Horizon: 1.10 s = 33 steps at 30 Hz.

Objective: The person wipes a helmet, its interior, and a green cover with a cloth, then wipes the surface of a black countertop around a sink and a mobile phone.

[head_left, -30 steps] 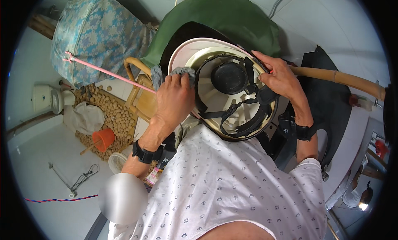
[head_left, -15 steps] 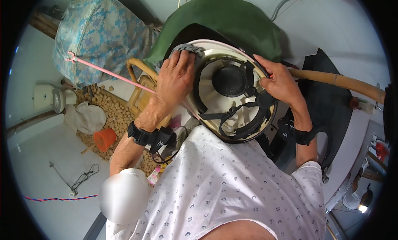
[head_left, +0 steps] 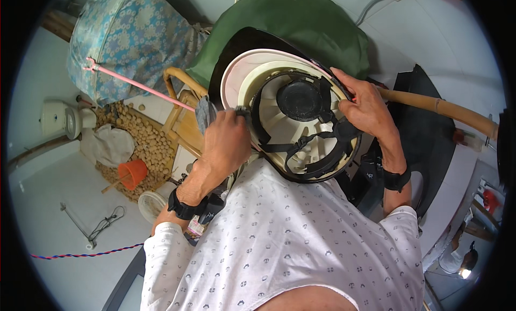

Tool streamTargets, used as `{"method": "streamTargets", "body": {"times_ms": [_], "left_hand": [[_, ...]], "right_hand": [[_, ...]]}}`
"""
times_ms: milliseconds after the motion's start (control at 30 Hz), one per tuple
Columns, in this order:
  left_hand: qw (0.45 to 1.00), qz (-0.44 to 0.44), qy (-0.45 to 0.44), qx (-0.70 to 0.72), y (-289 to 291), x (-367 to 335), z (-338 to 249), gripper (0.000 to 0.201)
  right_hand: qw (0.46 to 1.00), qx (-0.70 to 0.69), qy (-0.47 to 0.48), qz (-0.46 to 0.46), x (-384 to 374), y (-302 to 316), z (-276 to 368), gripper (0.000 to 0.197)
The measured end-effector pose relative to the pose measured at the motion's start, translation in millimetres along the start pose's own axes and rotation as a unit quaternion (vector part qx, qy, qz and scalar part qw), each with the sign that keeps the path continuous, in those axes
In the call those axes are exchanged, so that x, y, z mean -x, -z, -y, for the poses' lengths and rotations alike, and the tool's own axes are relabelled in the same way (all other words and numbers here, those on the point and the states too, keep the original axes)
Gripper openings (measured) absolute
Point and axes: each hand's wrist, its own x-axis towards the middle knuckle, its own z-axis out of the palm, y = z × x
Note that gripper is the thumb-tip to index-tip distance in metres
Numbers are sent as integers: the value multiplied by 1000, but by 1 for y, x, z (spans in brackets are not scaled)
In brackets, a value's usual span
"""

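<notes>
The left hand (head_left: 228, 142) is closed around a grey cloth (head_left: 205, 115) at the left edge of a helmet (head_left: 273, 129); the right hand (head_left: 368, 108) is clamped on the upper right edge, fingers outside. The hands are apart, the helmet's hollow between them. It is held open side up in front of the white shirt (head_left: 301, 225); whether its near edge touches the shirt, I cannot tell.

A green cover (head_left: 301, 29) bulges beyond the helmet's far edge, with a flowered blue cover (head_left: 134, 40) to its left. On the floor, a pile of round tan lumps (head_left: 153, 150) spreads toward the left wall. A bamboo chair (head_left: 187, 127) stands at the pile's right edge. A white sack (head_left: 112, 144) lies at the pile's left edge, an orange bucket (head_left: 132, 174) at its near left edge. Inside the helmet, a round black pad (head_left: 299, 99) sits toward the far edge and a black strap (head_left: 279, 148) crosses the near part.
</notes>
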Motion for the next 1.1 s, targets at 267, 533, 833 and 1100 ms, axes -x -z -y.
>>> {"method": "streamTargets", "body": {"times_ms": [267, 533, 833, 1100], "left_hand": [[960, -205, -68, 177, 31, -26, -6, 30], [975, -198, -71, 74, 0, -62, -25, 35], [979, -137, -121, 94, 20, -16, -31, 35], [965, -111, -237, -15, -59, -97, -44, 40]], "right_hand": [[999, -42, -3, 8, -5, -1, -10, 63], [998, -63, -14, -2, -7, -3, -33, 63], [997, -83, 3, 5, -12, -3, -36, 62], [998, -55, -10, 7, -10, -2, -24, 62]]}}
